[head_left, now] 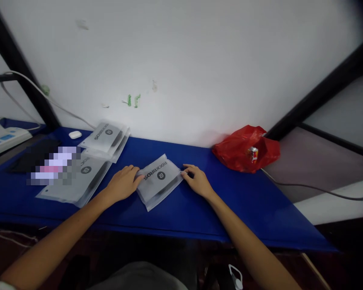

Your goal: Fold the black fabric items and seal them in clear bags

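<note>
A frosted plastic zip bag (157, 181) printed ROCKBROS lies slanted on the blue tabletop in front of me. At its left edge, my left hand (124, 183) has the thumb over the plastic and the fingers bent beside it, holding that side. The thumb and index finger of my right hand (197, 180) pinch the bag's right corner. Something dark shows through the plastic along its lower right side. Further left are more bags of the same kind: an upper bag (104, 139) against the wall and a larger bag (86, 177) nearer me.
A crumpled red plastic bag (245, 149) sits at the back right by a cable (308, 185). A small white case (75, 135) and a power strip (9, 141) are at the left. A pixelated patch covers something beside the larger bag. Black frame bars (323, 84) rise at both sides.
</note>
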Action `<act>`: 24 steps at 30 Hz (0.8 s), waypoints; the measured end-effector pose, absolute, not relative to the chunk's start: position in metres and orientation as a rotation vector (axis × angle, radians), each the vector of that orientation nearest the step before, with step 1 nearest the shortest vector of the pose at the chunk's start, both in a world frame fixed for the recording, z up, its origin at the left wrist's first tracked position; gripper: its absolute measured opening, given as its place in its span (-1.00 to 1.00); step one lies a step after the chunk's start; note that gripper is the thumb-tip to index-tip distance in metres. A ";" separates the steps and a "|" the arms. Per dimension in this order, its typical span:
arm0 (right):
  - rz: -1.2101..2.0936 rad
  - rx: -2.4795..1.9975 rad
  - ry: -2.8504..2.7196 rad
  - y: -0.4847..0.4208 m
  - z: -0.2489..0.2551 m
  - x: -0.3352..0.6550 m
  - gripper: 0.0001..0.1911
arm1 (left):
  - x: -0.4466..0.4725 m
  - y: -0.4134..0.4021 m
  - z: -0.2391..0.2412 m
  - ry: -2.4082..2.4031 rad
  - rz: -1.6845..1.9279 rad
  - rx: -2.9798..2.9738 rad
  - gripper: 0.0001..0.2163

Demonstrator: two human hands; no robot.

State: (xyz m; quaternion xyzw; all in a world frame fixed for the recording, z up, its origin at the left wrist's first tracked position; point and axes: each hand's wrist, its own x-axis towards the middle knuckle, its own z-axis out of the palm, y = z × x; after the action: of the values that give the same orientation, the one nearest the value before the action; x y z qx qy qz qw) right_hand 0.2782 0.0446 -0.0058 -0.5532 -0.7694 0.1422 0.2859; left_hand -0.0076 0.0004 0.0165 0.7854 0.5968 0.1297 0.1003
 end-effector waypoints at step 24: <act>0.373 -1.033 -2.278 0.087 0.043 0.077 -0.83 | -0.147 -0.076 0.035 2.484 0.950 1.579 -0.80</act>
State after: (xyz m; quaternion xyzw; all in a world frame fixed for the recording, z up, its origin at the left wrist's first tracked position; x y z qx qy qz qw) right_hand 0.0770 0.0872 0.0434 -0.3894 -0.8589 0.1405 0.3014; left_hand -0.1472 -0.0755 0.0352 0.5104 0.8029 0.3070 0.0242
